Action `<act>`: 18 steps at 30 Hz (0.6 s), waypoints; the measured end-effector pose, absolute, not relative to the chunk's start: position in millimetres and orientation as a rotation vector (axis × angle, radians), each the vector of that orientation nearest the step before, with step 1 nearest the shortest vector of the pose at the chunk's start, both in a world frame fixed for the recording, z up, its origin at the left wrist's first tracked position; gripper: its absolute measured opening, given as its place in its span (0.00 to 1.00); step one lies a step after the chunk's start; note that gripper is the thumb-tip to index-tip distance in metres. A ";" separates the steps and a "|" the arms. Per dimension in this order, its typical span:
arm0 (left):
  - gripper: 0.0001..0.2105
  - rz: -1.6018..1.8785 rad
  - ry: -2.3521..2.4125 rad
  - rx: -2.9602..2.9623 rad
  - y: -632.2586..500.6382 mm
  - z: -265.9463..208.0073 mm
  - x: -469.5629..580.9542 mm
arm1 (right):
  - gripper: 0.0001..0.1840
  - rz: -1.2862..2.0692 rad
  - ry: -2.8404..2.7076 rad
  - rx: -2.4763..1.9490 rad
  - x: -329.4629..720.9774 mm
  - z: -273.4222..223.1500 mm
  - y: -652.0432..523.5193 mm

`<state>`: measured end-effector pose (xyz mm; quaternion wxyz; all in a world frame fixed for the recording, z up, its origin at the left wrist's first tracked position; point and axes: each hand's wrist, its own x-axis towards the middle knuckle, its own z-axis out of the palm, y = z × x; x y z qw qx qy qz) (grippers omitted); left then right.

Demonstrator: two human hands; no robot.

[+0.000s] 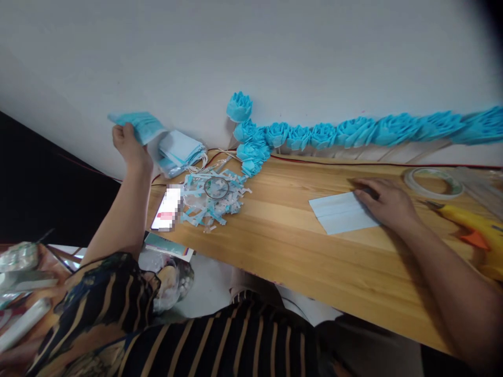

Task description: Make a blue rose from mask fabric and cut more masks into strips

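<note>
While the left hand (131,149) is up near the wall (251,47), its fingers pinch 1 pleated blue face mask (143,127), held clear of the tabletop (275,220). The right hand (389,201) rests on the near right corner of 1 flat pale blue sheet (341,213); its fingers are bent, but whether they grasp anything beneath cannot be told. As far as can be judged, much is done: a row of blue fabric rosettes (322,135) lines the wall, bunching at its left end, and a heap of trimmed strips (220,209) lies at centre left. What seems left is the stack of masks (183,149) with white ear loops, just below the raised mask, and the flat sheet, which shows no folds into petals. For moving, plain wood runs between the strips and the sheet, and down to the tabletop's front edge. On the right, the yellow glue gun (458,217) and the roll of clear tape (456,186) crowd the right hand; on the left, the smartphone (167,208) lies close to the front edge.
</note>
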<state>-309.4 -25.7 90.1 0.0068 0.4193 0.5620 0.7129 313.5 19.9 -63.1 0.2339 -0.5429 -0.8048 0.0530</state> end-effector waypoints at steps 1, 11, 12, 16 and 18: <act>0.09 2.345 1.584 1.139 -33.3 91.4 -293.6 | 0.22 0.151 -2.207 -1.485 313.1 -63.3 20.4; 0.11 1.981 0.981 1.536 -74.5 53.4 -98.6 | 0.21 0.516 -1.645 -1.230 297.5 -26.1 -3.2; 0.09 1.991 0.994 1.674 -72.3 48.0 -79.6 | 0.24 0.698 -1.570 -1.185 296.0 -19.4 -7.3; 0.06 1.544 0.923 2.386 -65.7 21.5 -3.9 | 0.33 1.350 -1.425 -1.017 291.0 0.3 -21.5; 0.08 1.165 0.785 2.531 -64.5 10.1 23.6 | 0.34 1.458 -1.439 -0.971 289.1 1.6 -24.8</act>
